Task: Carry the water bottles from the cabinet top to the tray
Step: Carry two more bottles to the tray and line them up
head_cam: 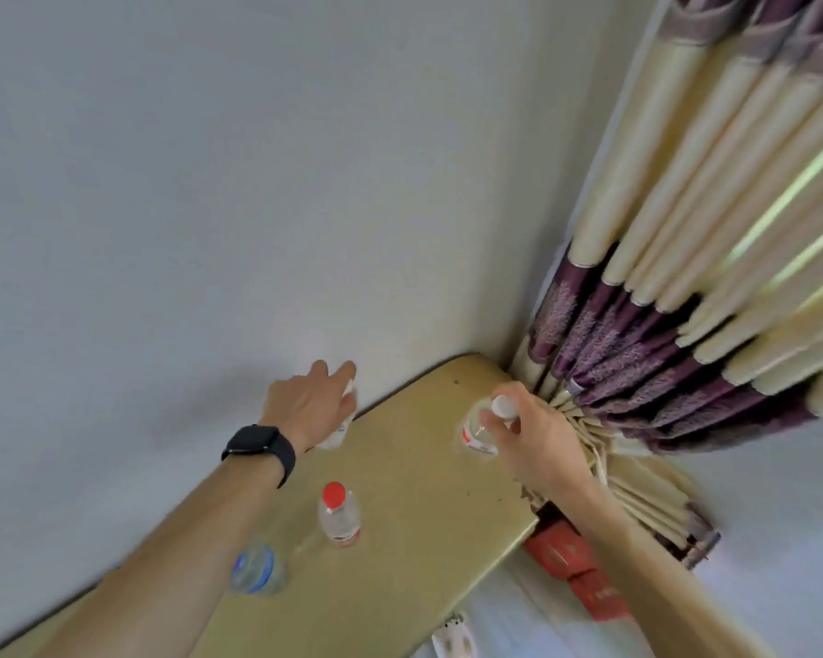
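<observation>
The cabinet top [424, 491] holds all four water bottles in sight and no tray shows, so the carrying looks barely begun. The right hand [538, 439] grips a white-capped bottle [476, 432] at its neck. The left hand [312, 406] covers another bottle [343, 427]; I cannot tell if it has a grip. The red-capped bottle [338, 515] and the blue-capped bottle [255, 569] stand untouched.

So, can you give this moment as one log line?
left hand on bottle by wall | right hand grips bottle by curtain | red-cap bottle, blue-label bottle on cabinet
</observation>
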